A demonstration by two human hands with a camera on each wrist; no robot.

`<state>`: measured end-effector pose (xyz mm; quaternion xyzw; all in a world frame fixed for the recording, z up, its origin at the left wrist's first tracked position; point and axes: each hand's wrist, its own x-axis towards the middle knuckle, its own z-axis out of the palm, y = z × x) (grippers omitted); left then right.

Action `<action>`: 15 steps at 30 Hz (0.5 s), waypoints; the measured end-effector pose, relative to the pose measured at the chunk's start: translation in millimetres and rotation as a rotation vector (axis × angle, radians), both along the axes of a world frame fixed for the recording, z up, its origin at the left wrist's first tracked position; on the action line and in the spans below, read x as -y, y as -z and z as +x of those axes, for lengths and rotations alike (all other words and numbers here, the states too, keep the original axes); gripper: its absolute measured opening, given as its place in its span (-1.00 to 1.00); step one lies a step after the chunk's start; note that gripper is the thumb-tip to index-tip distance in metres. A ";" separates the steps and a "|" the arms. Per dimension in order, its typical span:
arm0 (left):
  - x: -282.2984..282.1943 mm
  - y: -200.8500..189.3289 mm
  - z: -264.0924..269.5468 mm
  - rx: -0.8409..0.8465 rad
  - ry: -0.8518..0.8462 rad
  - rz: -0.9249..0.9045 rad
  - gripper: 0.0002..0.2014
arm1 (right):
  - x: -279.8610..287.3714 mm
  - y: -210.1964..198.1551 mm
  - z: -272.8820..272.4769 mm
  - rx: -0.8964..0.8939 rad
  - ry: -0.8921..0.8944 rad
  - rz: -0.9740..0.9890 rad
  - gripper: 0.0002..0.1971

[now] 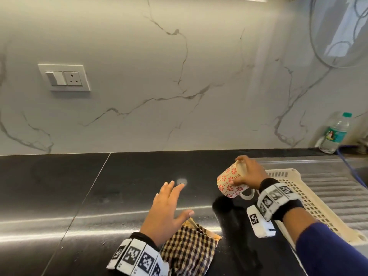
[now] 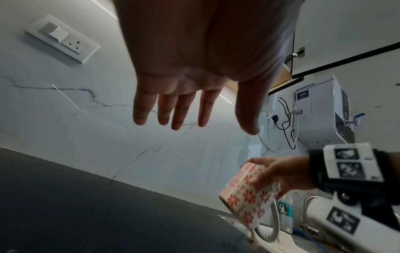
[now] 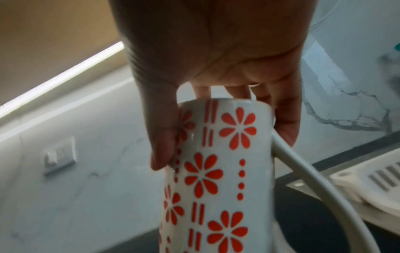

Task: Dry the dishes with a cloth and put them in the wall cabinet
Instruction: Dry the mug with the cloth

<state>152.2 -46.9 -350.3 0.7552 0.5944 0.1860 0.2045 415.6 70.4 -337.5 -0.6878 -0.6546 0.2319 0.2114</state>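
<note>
A white mug with red flowers (image 1: pixel 229 182) hangs tilted above the black counter, its handle pointing down. My right hand (image 1: pixel 247 174) grips it around one end, thumb on one side and fingers on the other; the right wrist view shows the mug (image 3: pixel 216 171) close up in that hand (image 3: pixel 216 68). My left hand (image 1: pixel 169 204) hovers flat and spread just left of the mug, holding nothing. From the left wrist its fingers (image 2: pixel 179 109) show straight, with the mug (image 2: pixel 249 195) lower right. A checked cloth (image 1: pixel 189 250) lies crumpled on the counter under my left wrist.
A cream plastic drying rack (image 1: pixel 302 198) sits on the steel drainboard at the right. A water bottle (image 1: pixel 336 134) stands against the marble wall at the far right. A switch and socket plate (image 1: pixel 63 77) is on the wall at the left. A water purifier (image 2: pixel 322 113) hangs on the wall.
</note>
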 end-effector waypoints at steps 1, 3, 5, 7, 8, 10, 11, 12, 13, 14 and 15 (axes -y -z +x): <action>0.7 0.9 -0.1 0.013 0.002 0.006 -0.30 | 6.7 -6.8 -3.1 -0.140 -0.007 0.010 -0.29; 1.1 2.6 0.9 0.068 0.012 0.026 -0.25 | 22.9 -20.6 -9.9 -0.453 -0.004 -0.008 -0.36; 2.7 3.6 2.0 0.175 0.022 0.039 -0.17 | 41.7 -30.7 -19.8 -0.753 0.041 -0.071 -0.40; 6.4 2.4 5.4 0.325 0.027 0.024 -0.06 | 62.1 -35.3 -33.1 -0.994 0.080 -0.162 -0.37; 8.6 1.6 7.8 0.414 0.022 -0.004 -0.01 | 72.5 -36.0 -40.8 -1.085 0.093 -0.215 -0.35; 12.2 2.6 10.7 0.629 -0.011 -0.084 0.11 | 90.3 -34.4 -56.6 -1.215 0.120 -0.326 -0.35; 14.3 3.7 10.8 0.739 -0.037 -0.124 0.17 | 97.3 -32.3 -64.3 -1.266 0.137 -0.378 -0.37; 15.6 5.6 11.0 0.848 -0.059 -0.163 0.20 | 103.6 -30.2 -71.1 -1.323 0.158 -0.423 -0.40; 17.4 7.1 11.2 0.956 -0.074 -0.201 0.17 | 108.8 -27.3 -77.7 -1.378 0.170 -0.463 -0.43; 20.5 8.3 11.6 1.069 -0.072 -0.226 0.09 | 114.1 -24.9 -84.9 -1.428 0.166 -0.503 -0.45; 22.3 11.1 12.2 1.171 -0.058 -0.235 0.02 | 118.5 -22.4 -91.2 -1.466 0.147 -0.538 -0.45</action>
